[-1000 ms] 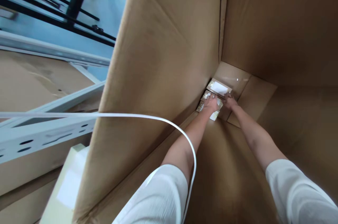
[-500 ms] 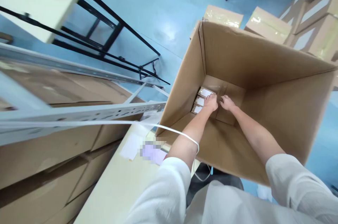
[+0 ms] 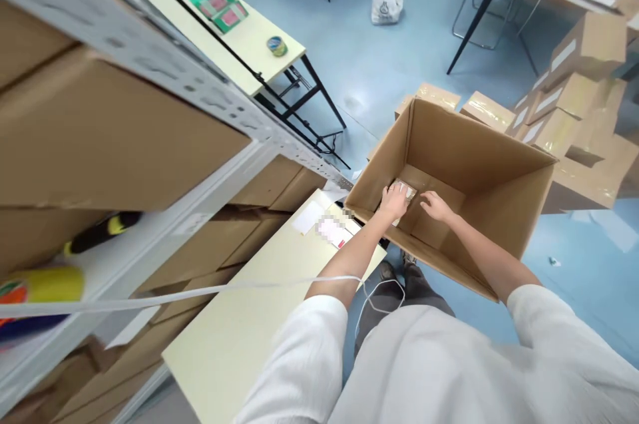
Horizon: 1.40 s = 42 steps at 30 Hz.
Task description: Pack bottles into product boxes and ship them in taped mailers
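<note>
Both of my hands reach down into a large, tall cardboard carton (image 3: 444,244) with its top open. My left hand (image 3: 395,200) rests on small cardboard boxes (image 3: 410,192) with white labels, set against the carton's left side. Its fingers are spread over them, and it covers most of them. My right hand (image 3: 435,206) hovers a little to the right above the carton's bottom, fingers loosely bent and apart, with nothing in them.
A metal shelf (image 3: 234,104) with cartons stands on the left, beside a cream table (image 3: 239,317) with papers. A white cable (image 3: 200,291) crosses near my left forearm. Taped cartons (image 3: 564,111) are stacked at right. A plastic bag (image 3: 387,3) lies on the floor.
My view has tilted up and back, showing more of the room. My left hand has shifted from beside the small boxes to on top of them. My right hand stays inside the carton.
</note>
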{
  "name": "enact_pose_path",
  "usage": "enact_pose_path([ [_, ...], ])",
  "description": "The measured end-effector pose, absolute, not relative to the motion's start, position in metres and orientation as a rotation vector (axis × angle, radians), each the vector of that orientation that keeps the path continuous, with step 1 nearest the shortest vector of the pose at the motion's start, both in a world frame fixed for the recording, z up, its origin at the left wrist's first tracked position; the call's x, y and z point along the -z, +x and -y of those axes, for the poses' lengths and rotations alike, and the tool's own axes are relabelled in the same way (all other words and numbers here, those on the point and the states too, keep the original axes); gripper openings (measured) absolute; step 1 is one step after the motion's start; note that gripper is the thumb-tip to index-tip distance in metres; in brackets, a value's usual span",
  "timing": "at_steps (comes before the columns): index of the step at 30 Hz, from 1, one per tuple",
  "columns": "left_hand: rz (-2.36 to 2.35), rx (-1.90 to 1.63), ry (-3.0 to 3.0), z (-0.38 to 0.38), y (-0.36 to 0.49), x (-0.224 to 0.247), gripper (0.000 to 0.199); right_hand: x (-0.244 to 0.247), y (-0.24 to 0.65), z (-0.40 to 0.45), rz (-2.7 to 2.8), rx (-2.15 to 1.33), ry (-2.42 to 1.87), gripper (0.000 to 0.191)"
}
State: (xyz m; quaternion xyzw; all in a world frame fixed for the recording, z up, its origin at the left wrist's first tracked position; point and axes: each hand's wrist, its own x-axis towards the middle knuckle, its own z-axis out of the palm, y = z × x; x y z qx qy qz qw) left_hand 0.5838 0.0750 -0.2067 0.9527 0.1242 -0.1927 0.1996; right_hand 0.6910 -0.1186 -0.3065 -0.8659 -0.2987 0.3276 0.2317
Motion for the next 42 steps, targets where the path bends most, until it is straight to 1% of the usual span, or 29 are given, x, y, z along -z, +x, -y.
enact_pose_path([
  [3,-0.358,0.410,2.687,-0.075,0.547,0.175,0.057,0.267,0.667,0.112,0.923,-0.812,-2.298,0.045],
  [6,-0.401,0.289,2.676,-0.074,0.501,0.150,0.063,0.228,0.639,0.100,1.025,-0.675,-2.230,0.043],
  [10,-0.470,0.156,2.648,-0.074,0.429,0.130,0.064,0.185,0.588,0.083,1.166,-0.544,-2.162,0.044],
  [14,-0.572,0.097,2.633,-0.075,0.351,0.118,0.061,0.157,0.528,0.067,1.300,-0.508,-2.127,0.044],
  [17,-0.712,0.089,2.613,-0.073,0.295,0.110,0.060,0.149,0.484,0.053,1.416,-0.536,-2.046,0.043],
  [21,-0.894,0.078,2.562,-0.068,0.228,0.102,0.060,0.150,0.433,0.029,1.603,-0.596,-1.882,0.040],
  [30,-1.486,-0.119,2.339,-0.049,0.117,0.076,0.059,0.143,0.350,-0.050,2.061,-0.726,-1.548,0.033],
  [36,-1.888,-0.255,2.029,0.000,0.047,0.067,0.060,0.138,0.263,-0.085,2.323,-0.861,-1.207,0.036],
  [42,-2.182,-0.339,1.728,0.072,-0.029,0.076,0.057,0.135,0.152,-0.072,2.560,-0.951,-0.853,0.039],
])
